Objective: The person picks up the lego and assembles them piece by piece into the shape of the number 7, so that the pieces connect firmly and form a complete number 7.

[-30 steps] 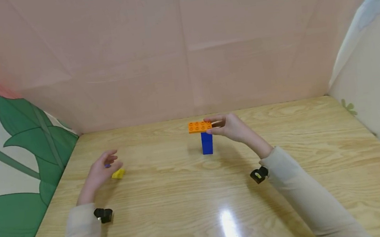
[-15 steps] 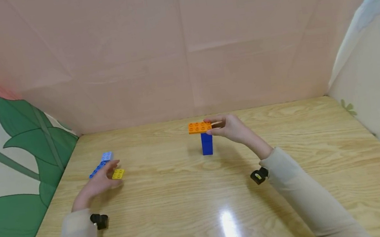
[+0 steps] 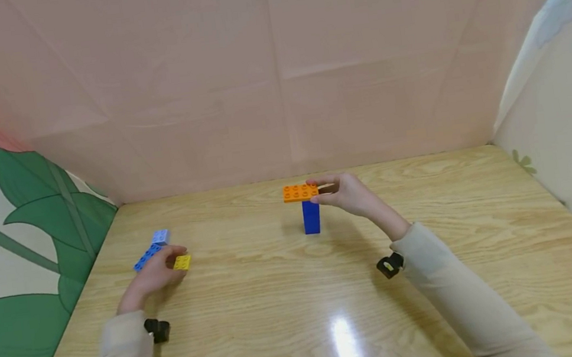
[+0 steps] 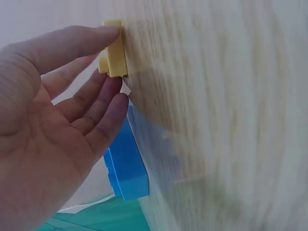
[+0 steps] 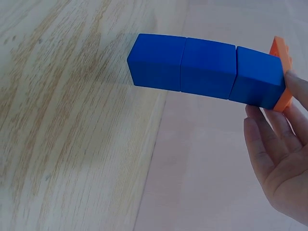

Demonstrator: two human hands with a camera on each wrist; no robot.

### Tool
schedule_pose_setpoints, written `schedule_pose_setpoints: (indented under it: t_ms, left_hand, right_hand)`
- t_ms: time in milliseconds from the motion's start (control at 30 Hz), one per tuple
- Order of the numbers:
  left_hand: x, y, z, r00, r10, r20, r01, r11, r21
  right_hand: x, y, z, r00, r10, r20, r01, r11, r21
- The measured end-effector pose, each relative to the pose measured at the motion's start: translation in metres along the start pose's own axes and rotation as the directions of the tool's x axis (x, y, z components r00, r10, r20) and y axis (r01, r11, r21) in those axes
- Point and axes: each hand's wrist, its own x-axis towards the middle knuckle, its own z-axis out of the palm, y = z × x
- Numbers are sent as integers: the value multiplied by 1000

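Note:
Near the table's left side, my left hand (image 3: 154,273) pinches a small yellow toy brick (image 3: 182,262) between thumb and fingers. The left wrist view shows that yellow brick (image 4: 115,50) at the table surface, its studs turned towards the palm. At mid-table stands a tower of three dark blue bricks (image 5: 207,67), topped by a flat orange brick (image 3: 299,192) that juts out to the left. My right hand (image 3: 344,193) grips the orange brick by its right end, thumb in front and fingers behind.
Just behind my left hand lie a long blue brick (image 3: 147,257) and a light blue brick (image 3: 161,237), close together on the wooden table (image 3: 259,313). A pink cloth backdrop (image 3: 200,93) rises at the table's far edge.
My left hand came down from above the yellow brick, uncovering the blue and light blue bricks, and took hold of the yellow one, shifting it slightly right. The right hand stays still.

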Motion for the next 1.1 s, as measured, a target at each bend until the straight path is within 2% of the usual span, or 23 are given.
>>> schedule_pose_setpoints:
  t_ms: [167,367,633,733,967,1100]
  left_hand:
    - [2,1,2,1000,14,-8,-13,999,30]
    - [5,4,5,1000,3,-27,-1,998,70]
    - [10,17,7,995,-28,-95,26,999,-26]
    - [14,24,9,993,-10,-115,5,999,-47]
    - [24,48,19,980,93,-174,-112,988,-102]
    - [27,68,27,978,92,-188,-122,981,-153]
  right_hand:
    - [-1,1,0,1000,-15,0,15,1000,-6]
    - [-1,2,1,1000,-16,-2,16,1000,-4]
    - [0,3,1,1000,-1,-6,1,1000,20]
    - [0,3,2,1000,6,-6,-6,1000,26]
    - [-1,6,4,1000,17,-19,-17,1000,19]
    - [-2,8,6,999,12,-31,-11,1000,28]
